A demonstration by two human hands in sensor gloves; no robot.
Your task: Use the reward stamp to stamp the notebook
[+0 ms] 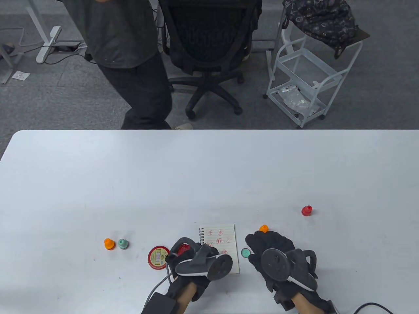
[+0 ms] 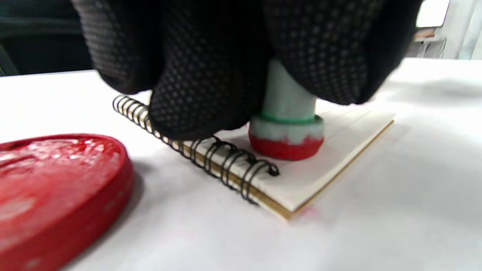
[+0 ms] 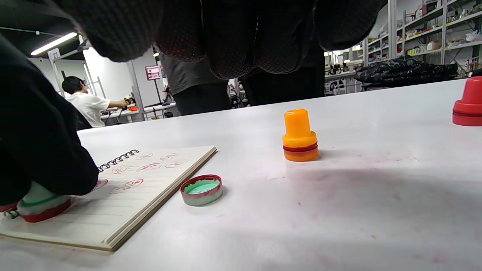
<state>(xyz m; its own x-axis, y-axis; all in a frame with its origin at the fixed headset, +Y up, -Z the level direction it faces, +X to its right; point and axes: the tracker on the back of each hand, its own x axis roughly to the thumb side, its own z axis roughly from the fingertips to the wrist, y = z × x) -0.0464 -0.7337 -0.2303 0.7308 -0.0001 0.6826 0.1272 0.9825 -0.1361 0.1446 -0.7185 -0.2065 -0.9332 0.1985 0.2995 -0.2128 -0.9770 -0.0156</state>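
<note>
My left hand (image 1: 196,258) presses the reward stamp (image 2: 287,128) down on the notebook (image 1: 226,245).

My left fingers (image 2: 199,75) grip the stamp's pale green stem, and its red-inked base sits flat on the lined page just beside the spiral binding (image 2: 211,154), near the notebook's lower left corner. Red stamp prints (image 3: 130,171) already mark the page above it. The red ink pad (image 1: 158,257) lies on the surface left of the notebook. My right hand (image 1: 278,258) rests right of the notebook, holding nothing I can see; I cannot tell how its fingers lie. A green cap (image 3: 201,189) lies open side up just right of the notebook, an orange stamp (image 3: 300,136) beyond it, a red stamp (image 1: 307,211) farther right.
</note>
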